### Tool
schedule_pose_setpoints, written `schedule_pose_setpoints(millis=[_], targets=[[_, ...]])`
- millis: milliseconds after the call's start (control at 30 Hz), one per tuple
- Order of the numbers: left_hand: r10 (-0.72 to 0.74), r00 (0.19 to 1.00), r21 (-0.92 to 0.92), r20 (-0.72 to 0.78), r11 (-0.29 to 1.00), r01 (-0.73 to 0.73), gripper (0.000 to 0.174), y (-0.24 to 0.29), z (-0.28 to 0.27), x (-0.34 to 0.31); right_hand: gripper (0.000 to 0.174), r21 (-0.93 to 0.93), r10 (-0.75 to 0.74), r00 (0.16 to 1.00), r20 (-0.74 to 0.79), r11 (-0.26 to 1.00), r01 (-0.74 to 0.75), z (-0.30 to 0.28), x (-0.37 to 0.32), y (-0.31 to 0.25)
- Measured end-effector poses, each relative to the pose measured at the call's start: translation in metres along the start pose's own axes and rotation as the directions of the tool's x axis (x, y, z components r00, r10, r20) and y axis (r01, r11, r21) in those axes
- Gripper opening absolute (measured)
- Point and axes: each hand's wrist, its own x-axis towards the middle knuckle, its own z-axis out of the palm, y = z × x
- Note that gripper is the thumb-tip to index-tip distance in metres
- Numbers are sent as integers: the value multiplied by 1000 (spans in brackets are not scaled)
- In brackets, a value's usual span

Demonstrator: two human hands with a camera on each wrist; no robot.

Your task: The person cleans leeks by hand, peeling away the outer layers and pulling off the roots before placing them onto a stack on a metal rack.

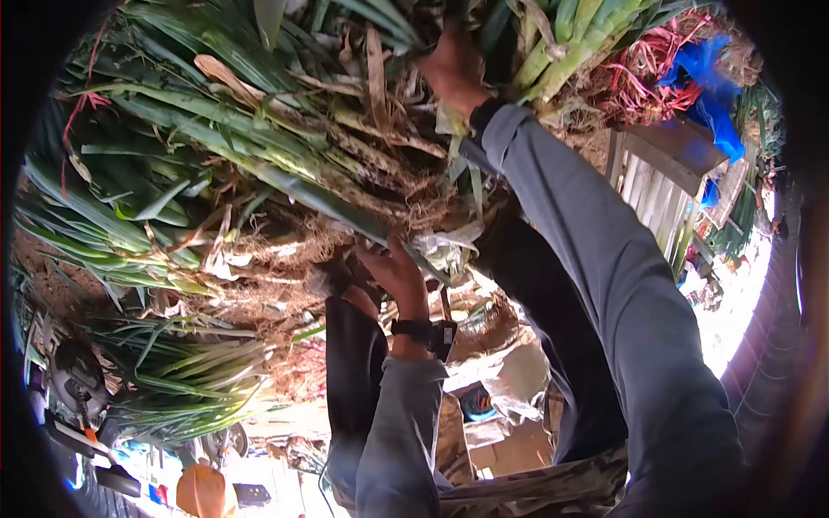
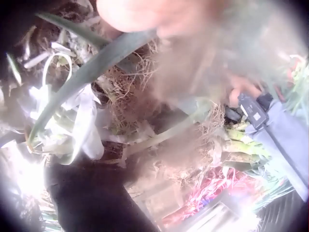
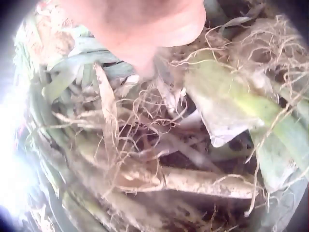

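Observation:
My left hand (image 1: 399,278) is low in the middle of the head view, its fingers curled at a long green onion leaf (image 1: 324,203) that runs through its grasp. In the left wrist view that leaf (image 2: 91,72) hangs out from under the fingers (image 2: 154,14), with blurred brown roots close by. My right hand (image 1: 453,71) reaches farther up into the heap of green onions (image 1: 345,147). Over dry roots and pale stalks (image 3: 207,182), its fingers (image 3: 145,29) point downward in the right wrist view; I cannot tell what they hold.
Bundled green onions (image 1: 199,371) lie at the lower left. Red plastic twine (image 1: 652,73) and a blue bag (image 1: 704,78) sit at the upper right, by a wooden crate (image 1: 661,173). Pale plastic sheeting (image 1: 518,380) lies between my legs, and an orange object (image 1: 205,492) is at the bottom left.

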Motion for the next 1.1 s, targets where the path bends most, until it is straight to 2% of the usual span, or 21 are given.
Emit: schedule_pose_setpoints(millis=[33,133,167,233,267,333,400,467,533,567,600,633,700,767,800,900,967,1000,1033,1067,1100], targets=[[13,999,14,-52,1000,-13,44,-24,-4,1,56,-38,8,999,43,999,-7,-9,-2,-1],[-126,992,86,17,989,124,37,-36,-23,-3,50,84,154,950,271,980,-183,-19,-17,-4],[-185,977,26,107,983,183,48,-49,-30,2,34,121,118,924,363,978,-172,-25,-24,1],[-46,982,260,182,966,-3,47,-70,-36,11,33,150,205,772,601,920,-362,-48,-53,8],[11,973,365,230,926,-97,47,-75,-35,12,33,141,230,667,709,880,-453,-61,-73,3],[-18,983,184,181,983,-16,39,-81,-19,8,31,116,276,628,728,852,-510,-86,-116,-14],[-38,971,15,238,999,36,36,-97,-17,10,35,452,247,856,455,764,-461,-74,-175,-21],[-157,945,-6,288,986,166,32,-82,-17,9,34,596,255,931,262,716,-363,-72,-222,-25],[-302,877,-80,373,931,355,30,-68,-25,0,35,599,394,840,373,589,-542,-94,-259,-31],[-332,861,-61,385,922,383,28,-62,-25,-1,36,585,454,781,429,519,-623,-108,-273,-27],[-362,844,-41,396,911,410,26,-56,-25,-2,37,527,417,818,396,627,-574,-109,-291,-10],[-336,862,-37,379,925,377,25,-68,-22,-3,37,460,375,852,366,722,-516,-102,-319,17],[-305,867,-11,394,942,336,26,-67,-24,-8,39,379,366,868,335,791,-480,-101,-363,53],[-146,898,161,416,983,85,30,-110,-23,0,41,382,410,854,320,770,-512,-95,-374,74],[-56,901,251,430,966,-60,31,-126,-22,0,42,255,392,853,345,835,-487,-89,-371,84],[-122,906,367,405,930,-39,34,-136,-17,-1,43,-55,409,806,427,902,-428,-74,-380,113],[-83,889,274,450,960,-49,28,-140,-9,-4,42,-72,385,781,492,912,-404,-44,-365,111],[-70,881,229,468,972,-44,26,-143,-5,-13,41,148,348,780,521,862,-484,-39,-368,101],[-177,828,166,533,981,103,26,-129,4,-19,41,365,310,776,549,747,-556,-37,-368,86],[-194,805,266,561,963,47,22,-143,9,-23,42,536,271,772,575,587,-606,-35,-366,71],[-264,734,90,626,959,268,22,-140,10,-25,42,527,327,732,597,528,-666,-19,-385,70]])
